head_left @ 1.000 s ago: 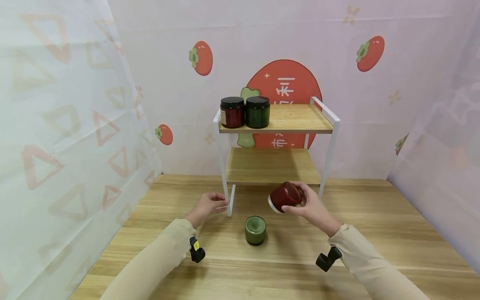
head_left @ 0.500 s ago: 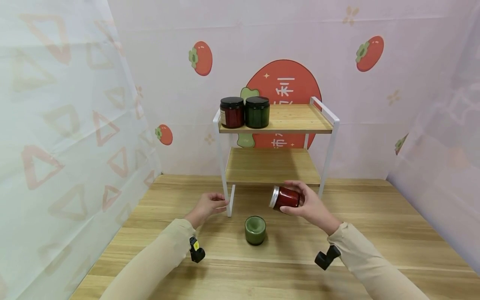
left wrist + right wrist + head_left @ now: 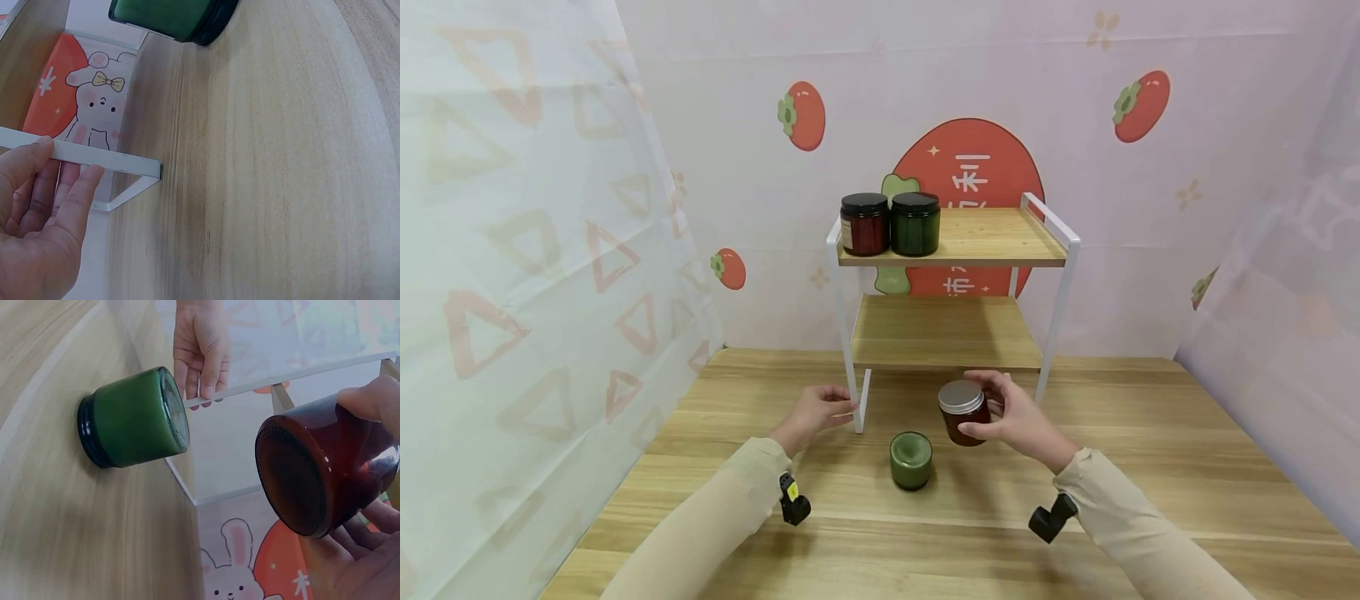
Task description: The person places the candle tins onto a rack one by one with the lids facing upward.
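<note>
In the head view my right hand (image 3: pixel 1021 423) grips a dark red glass jar (image 3: pixel 964 427) with a silver lid. The jar is held just above the table, lid up and slightly tilted; its round base faces the right wrist camera. Thumb and fingers of my left hand (image 3: pixel 812 415) pinch the white front left leg (image 3: pixel 119 160) of a small shelf low down. Between the hands a green jar (image 3: pixel 911 467) stands upside down on the table, its dark lid (image 3: pixel 94 431) underneath, as the right wrist view shows.
The shelf's top board (image 3: pixel 992 235) bears a red jar (image 3: pixel 867 232) and a green jar (image 3: pixel 916 232), both black-lidded, side by side at the left. Below is a lower board (image 3: pixel 943 329). The shelf stands on a wooden table (image 3: pixel 760 550) before a printed cloth backdrop (image 3: pixel 715 125).
My right hand has turned the red jar over: its base faced up, then it lay sideways, and now its silver lid faces up. The left hand has stayed on the leg.
</note>
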